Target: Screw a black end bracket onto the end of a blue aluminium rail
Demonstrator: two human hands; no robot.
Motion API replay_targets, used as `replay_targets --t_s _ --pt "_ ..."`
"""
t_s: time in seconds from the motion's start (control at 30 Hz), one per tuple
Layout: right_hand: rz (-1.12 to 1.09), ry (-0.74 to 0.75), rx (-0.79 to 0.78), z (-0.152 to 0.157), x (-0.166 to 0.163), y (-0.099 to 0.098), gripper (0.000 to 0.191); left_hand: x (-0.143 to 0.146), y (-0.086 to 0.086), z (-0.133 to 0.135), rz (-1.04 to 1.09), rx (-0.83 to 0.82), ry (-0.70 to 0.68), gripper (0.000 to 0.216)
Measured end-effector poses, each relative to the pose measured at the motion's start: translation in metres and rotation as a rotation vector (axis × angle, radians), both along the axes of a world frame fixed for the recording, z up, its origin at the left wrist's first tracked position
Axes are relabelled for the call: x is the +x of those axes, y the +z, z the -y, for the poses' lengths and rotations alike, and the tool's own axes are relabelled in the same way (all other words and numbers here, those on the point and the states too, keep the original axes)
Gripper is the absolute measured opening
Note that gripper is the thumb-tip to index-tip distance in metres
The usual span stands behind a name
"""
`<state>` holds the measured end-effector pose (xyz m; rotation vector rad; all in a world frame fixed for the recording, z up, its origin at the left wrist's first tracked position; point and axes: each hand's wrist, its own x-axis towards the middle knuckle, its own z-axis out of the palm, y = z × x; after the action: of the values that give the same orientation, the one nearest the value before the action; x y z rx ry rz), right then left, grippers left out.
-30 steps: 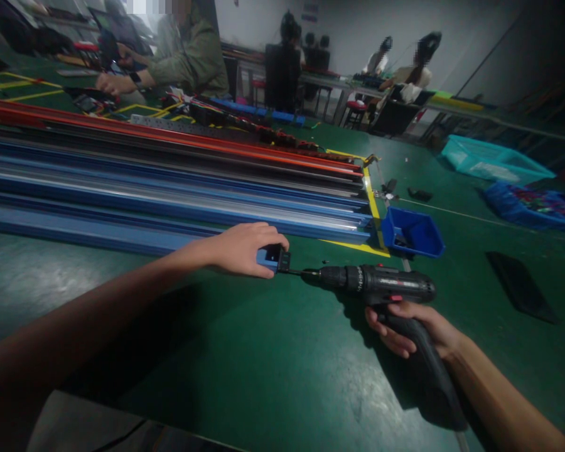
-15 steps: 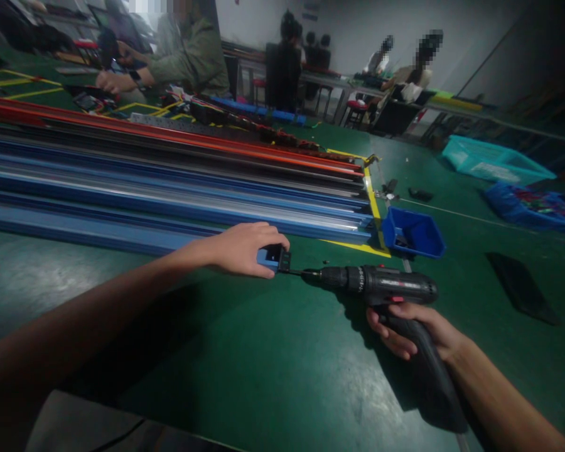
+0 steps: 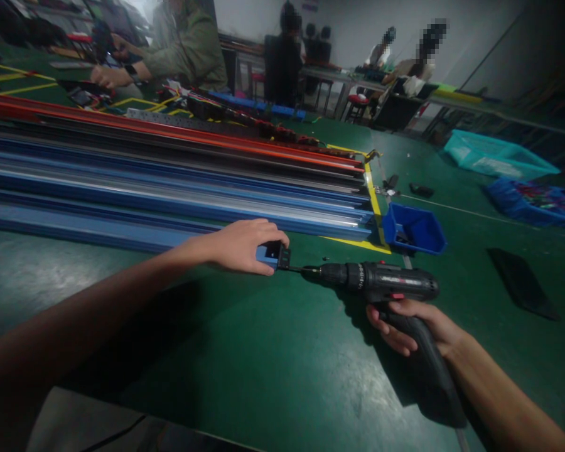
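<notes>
Head: left grip [image 3: 245,246] palm-down

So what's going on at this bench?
A person's left-hand grip is on the end of the nearest blue rail, by its black end piece. The right-hand grip holds a black power drill, its bit lined up with that piece and apparently meeting it; can't tell if it's spinning. More rails lie beyond on the green table, with a small blue bin past the drill.
</notes>
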<state>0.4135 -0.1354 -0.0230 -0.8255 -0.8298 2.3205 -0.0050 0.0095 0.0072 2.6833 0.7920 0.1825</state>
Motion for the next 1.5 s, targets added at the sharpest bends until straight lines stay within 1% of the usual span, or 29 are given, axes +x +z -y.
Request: replay_targets --t_s 0.4,1.1,1.3,1.5 --pt "-0.014 0.005 0.030 -0.0013 0.0007 -0.0015 0.031 0.0005 0.0003 -0.0002 -0.010 0.004 0.007 0.057" --pt "0.002 -0.014 -0.014 0.0007 0.0028 -0.0017 0.032 0.0009 0.0012 0.0005 -0.017 0.001 0.009 0.057" --pt "-0.001 -0.007 -0.002 0.0010 0.0049 -0.0042 0.032 0.0007 0.0012 0.0007 -0.017 0.007 0.012 0.057" --pt "-0.005 0.000 -0.002 -0.0001 0.0028 -0.0021 0.032 0.0006 0.0009 0.0004 -0.015 0.011 0.009 0.057"
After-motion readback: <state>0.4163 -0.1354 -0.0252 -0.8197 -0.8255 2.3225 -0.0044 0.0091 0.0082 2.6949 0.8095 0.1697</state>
